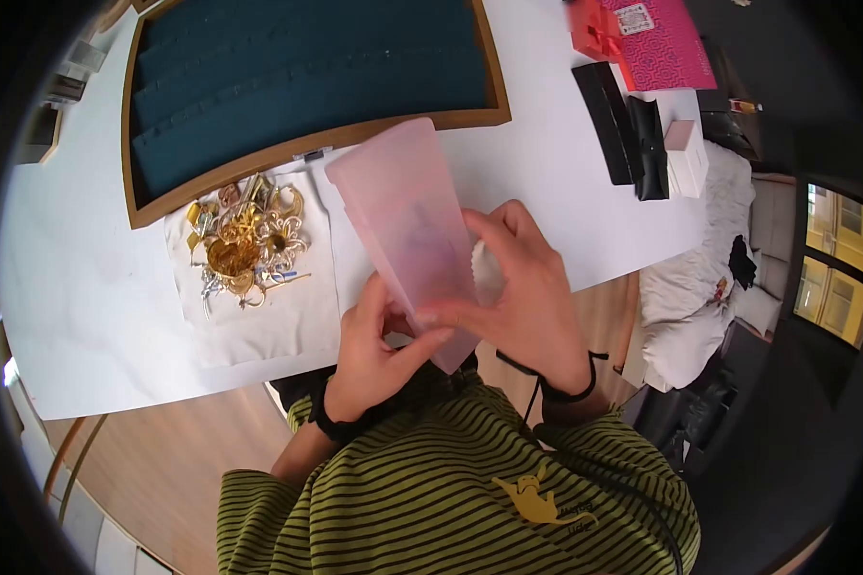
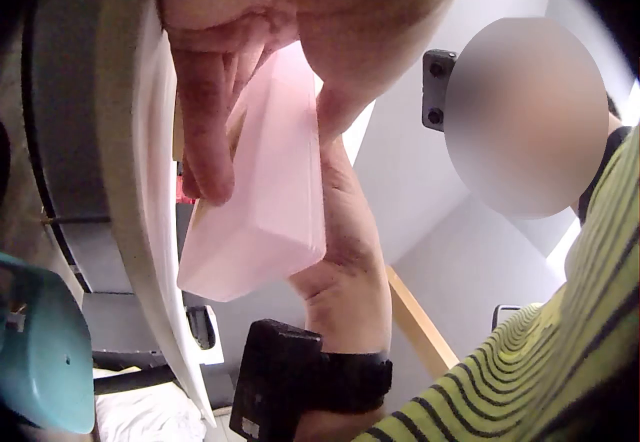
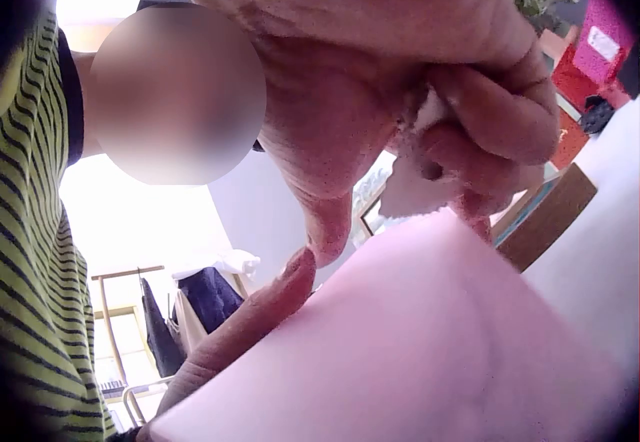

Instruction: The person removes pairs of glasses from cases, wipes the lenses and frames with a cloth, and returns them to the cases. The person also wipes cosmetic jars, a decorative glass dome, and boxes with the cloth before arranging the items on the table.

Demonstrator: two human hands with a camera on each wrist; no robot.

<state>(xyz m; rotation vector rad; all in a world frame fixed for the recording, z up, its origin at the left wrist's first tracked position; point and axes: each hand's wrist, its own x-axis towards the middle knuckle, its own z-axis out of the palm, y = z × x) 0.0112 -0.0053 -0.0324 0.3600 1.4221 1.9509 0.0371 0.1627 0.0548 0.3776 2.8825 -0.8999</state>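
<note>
White tabletop (image 1: 86, 316) carries a wood-framed tray (image 1: 307, 77) lined in dark teal, with a small metal clasp on its near edge. Just below the tray, a tangled heap of gold- and silver-toned jewelry (image 1: 249, 240) sits on a pale cloth (image 1: 259, 335). Over the table's near edge, both hands hold a translucent pink container (image 1: 403, 201), tilted, its wider end toward the tray. The left hand (image 1: 366, 350) has its fingers and thumb curled around the lower end; the right hand (image 1: 537, 287), partly closed, grips the side with its thumb across the face, and a white scalloped-edged piece (image 1: 487, 273) is tucked in its fingers. Something darker shows faintly through the pink wall (too blurred to name).

At the table's right are a red box (image 1: 596, 36) with a ribbon, a pink patterned piece (image 1: 676, 53) with a card (image 1: 634, 17) on it, two black cases (image 1: 606, 123) and a white box (image 1: 686, 158). Lettering beside a yellow animal figure on the striped shirt (image 1: 403, 479) (upside down here) is too small to read surely.
</note>
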